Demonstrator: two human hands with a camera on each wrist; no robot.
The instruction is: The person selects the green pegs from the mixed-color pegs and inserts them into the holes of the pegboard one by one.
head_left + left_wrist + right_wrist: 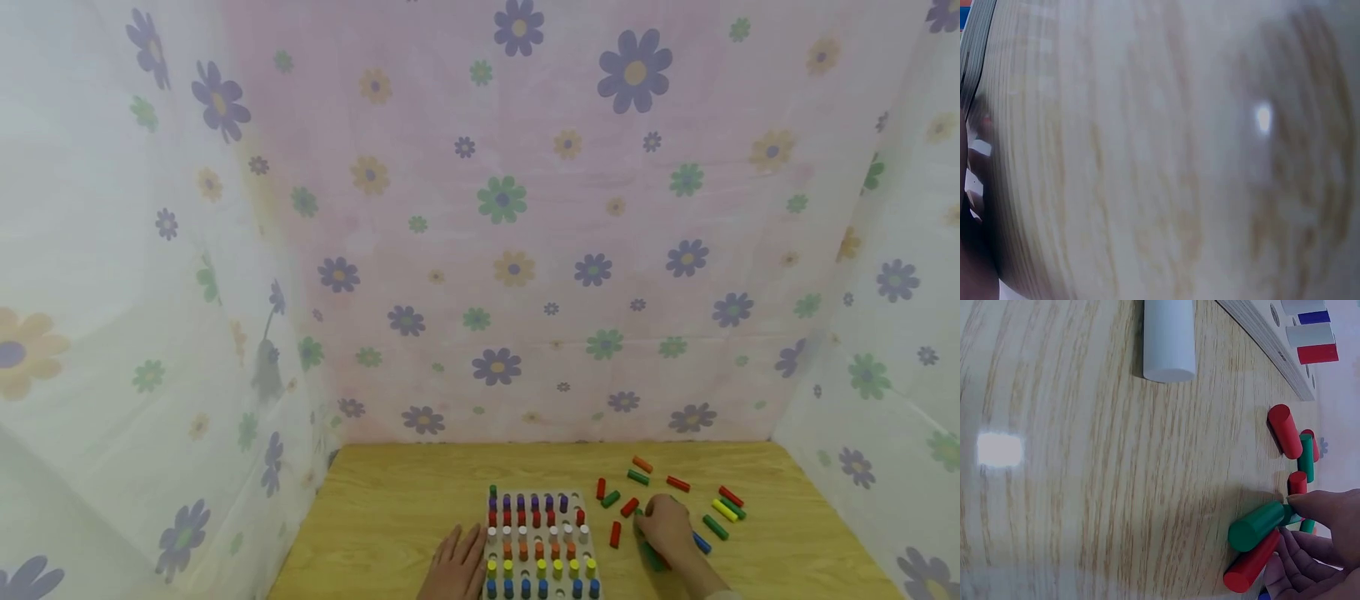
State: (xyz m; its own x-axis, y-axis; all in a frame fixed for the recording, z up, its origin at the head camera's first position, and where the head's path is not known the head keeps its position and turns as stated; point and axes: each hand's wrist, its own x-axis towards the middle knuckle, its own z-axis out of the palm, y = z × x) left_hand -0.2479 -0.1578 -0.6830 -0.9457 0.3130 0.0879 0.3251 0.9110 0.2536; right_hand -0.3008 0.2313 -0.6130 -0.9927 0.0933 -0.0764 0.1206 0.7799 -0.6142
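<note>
A pale wooden pegboard (531, 560) stands on the table with rows of purple, red, white, orange, yellow and blue pegs, and a single green peg (492, 491) at its far left corner. My left hand (455, 565) lies with extended fingers along the board's left side. To the right of the board, my right hand (669, 532) pinches a green peg (1289, 515) between thumb and fingers. Close by lie another green peg (1256, 526) and a red peg (1251, 562). The left wrist view is mostly table surface, with part of the hand (975, 262) at its edge.
Loose red, green, orange, yellow and blue pegs are scattered beyond and right of my right hand, such as a yellow peg (724, 510). A white peg (1169, 344) lies near the right wrist camera. Flowered cloth (502, 250) walls in the wooden table (390, 492).
</note>
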